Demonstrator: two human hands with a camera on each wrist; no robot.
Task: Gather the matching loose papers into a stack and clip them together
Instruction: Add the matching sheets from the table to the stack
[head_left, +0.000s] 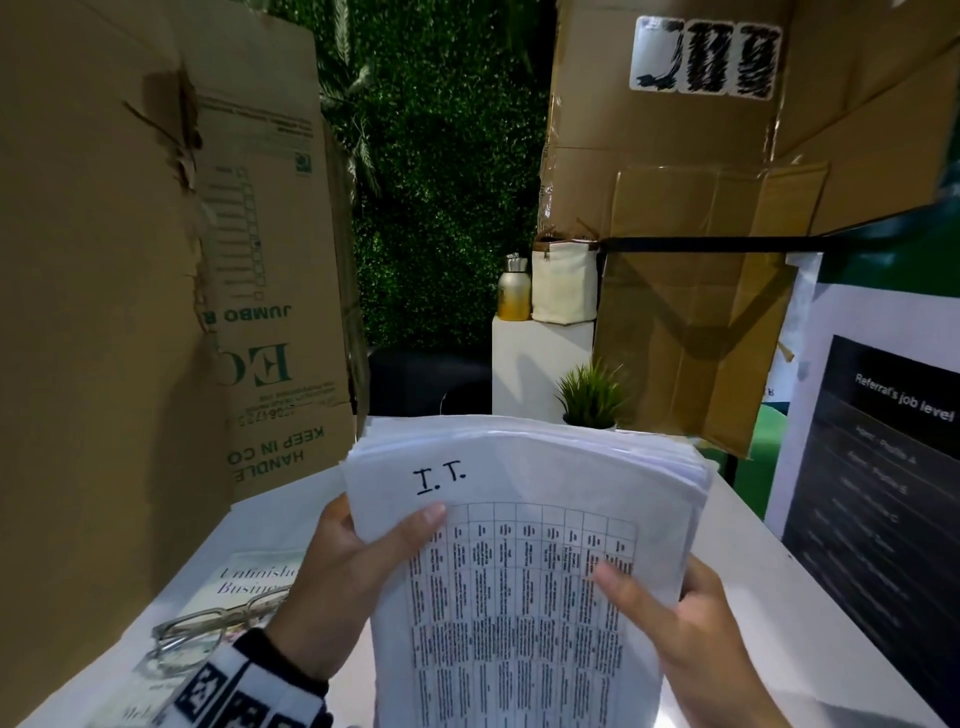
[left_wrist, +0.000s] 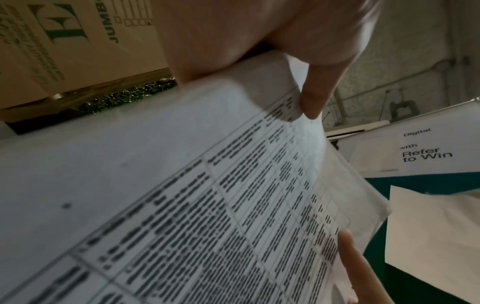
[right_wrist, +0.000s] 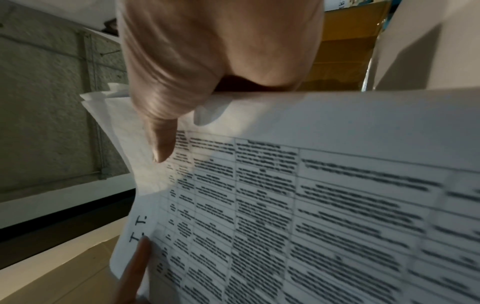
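Papers (head_left: 524, 545) sit in both hands, lifted off the table (head_left: 769, 561), top sheet a printed grid with "I.T." handwritten near its top left corner. Left hand (head_left: 343, 577) clamps the left edge: thumb (head_left: 415, 525) on the face, other fingers hidden behind, presumably backing the sheets. Right hand (head_left: 691, 629) clamps the right edge the same way, thumb (head_left: 613, 577) lying over the grid. So both grips are closed on the stack, one per side.

Why held this way, my read: a two-sided pinch keeps a thick floppy stack from sagging and lets the edges be squared. Far edges are still fanned and uneven, so alignment isn't done. Face is tilted toward the head camera, likely to read the "I.T." label and check that the sheets match.

Left wrist view: thumb (left_wrist: 311, 102) pressed on the sheet margin, paper curling beneath it. Right wrist view: thumb (right_wrist: 161, 142) on the grid's edge, loose sheet corners sticking out behind it.

No clip visible in any view, can't tell where it is. Clipping looks not started.

Book (head_left: 244, 587) with glasses (head_left: 208, 623) on top lies on the table left of the stack, clear of it. Small plant (head_left: 592, 395) stands behind.
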